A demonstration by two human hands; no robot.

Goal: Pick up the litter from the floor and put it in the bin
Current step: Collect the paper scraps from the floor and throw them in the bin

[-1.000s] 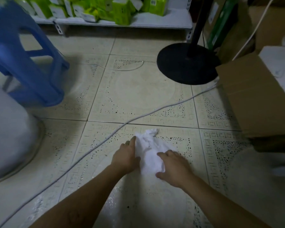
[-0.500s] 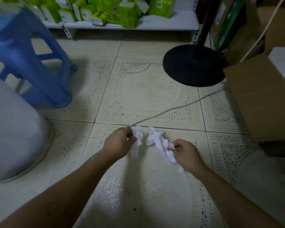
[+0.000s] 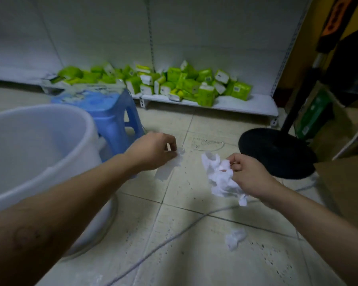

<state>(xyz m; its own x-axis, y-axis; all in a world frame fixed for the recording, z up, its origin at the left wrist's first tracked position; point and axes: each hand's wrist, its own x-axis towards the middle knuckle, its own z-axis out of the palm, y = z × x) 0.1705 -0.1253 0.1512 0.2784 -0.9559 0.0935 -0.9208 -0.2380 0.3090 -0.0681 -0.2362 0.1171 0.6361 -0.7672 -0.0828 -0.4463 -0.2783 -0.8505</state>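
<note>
My left hand (image 3: 153, 149) pinches a torn tissue (image 3: 167, 166) mid-frame, raised beside the bin (image 3: 92, 131) at left, ready to drop it in. My right hand (image 3: 250, 174) clutches a bigger wad (image 3: 219, 178) right of centre. One scrap (image 3: 235, 238) lies on the floor (image 3: 194, 261), lower right.

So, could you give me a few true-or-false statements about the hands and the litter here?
1. The left hand pinches a tissue strip, and the right hand grips a tissue wad. True.
2. The white bin stands at the person's right. False: it stands at the left.
3. A tissue scrap lies on the floor, held by no fingers. True.
4. The stool behind the bin is red. False: it is blue.
</note>
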